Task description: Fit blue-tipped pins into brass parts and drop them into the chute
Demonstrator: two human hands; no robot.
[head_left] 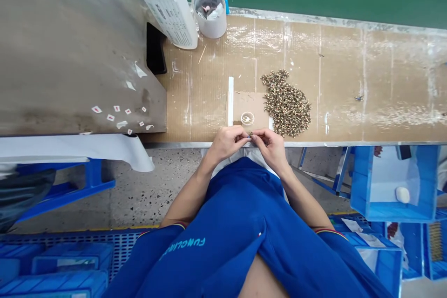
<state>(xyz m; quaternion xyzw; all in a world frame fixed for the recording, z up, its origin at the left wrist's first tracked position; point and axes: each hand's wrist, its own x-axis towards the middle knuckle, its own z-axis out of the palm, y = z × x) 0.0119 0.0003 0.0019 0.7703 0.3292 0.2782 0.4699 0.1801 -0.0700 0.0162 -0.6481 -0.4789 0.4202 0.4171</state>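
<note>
My left hand point(225, 143) and my right hand point(270, 146) meet at the table's front edge, their fingertips pinching a tiny metal part point(250, 135) between them. The part is too small to identify. Just beyond my hands lies a square of brown cardboard point(248, 104) with a small clear ring-shaped piece point(247, 118) on it. A thin white strip point(230, 101) runs along its left side. To the right, a heap of small brass-coloured and dark parts point(286, 104) sits close to my right hand, not touching it.
The bench is covered in worn brown cardboard point(349, 79). A large white bottle point(164, 4) and a white cup of scraps point(208, 12) stand at the back left. Paper bits lie on a grey metal surface point(84, 56) to the left. Blue bins point(394, 181) sit below right.
</note>
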